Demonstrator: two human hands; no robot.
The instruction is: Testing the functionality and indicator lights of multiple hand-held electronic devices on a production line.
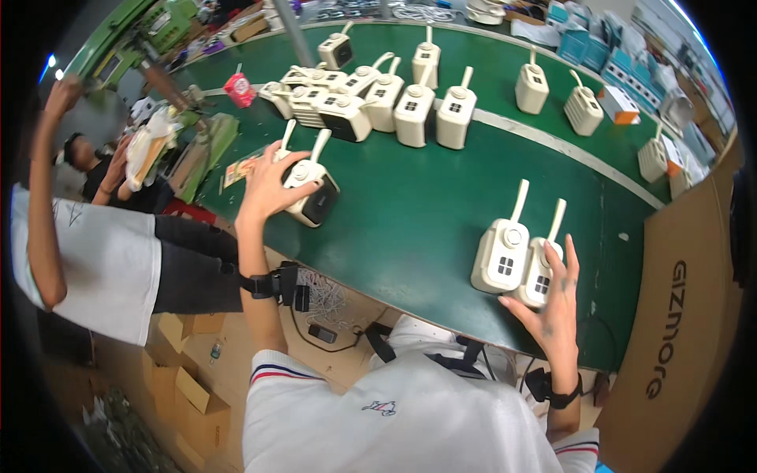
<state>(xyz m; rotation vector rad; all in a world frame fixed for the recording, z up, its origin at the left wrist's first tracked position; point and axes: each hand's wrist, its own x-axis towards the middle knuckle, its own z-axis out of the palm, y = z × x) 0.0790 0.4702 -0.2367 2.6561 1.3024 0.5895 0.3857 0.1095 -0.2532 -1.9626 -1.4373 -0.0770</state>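
My left hand is closed over the top of a cream box-shaped device with a dark front, a round top knob and an upright strap. A second strap rises behind its fingers; what that one belongs to is mostly hidden. On the right, two cream devices stand upright side by side. My right hand is spread around the near right side of the outer device, thumb and fingers apart. The inner device stands just left of it. Both show four dark squares on the side.
Several similar devices cluster across the green table. More stand beyond a pale strip, near small white-orange boxes. A large cardboard box borders the right. At left stand a person and green machinery; open cartons lie below.
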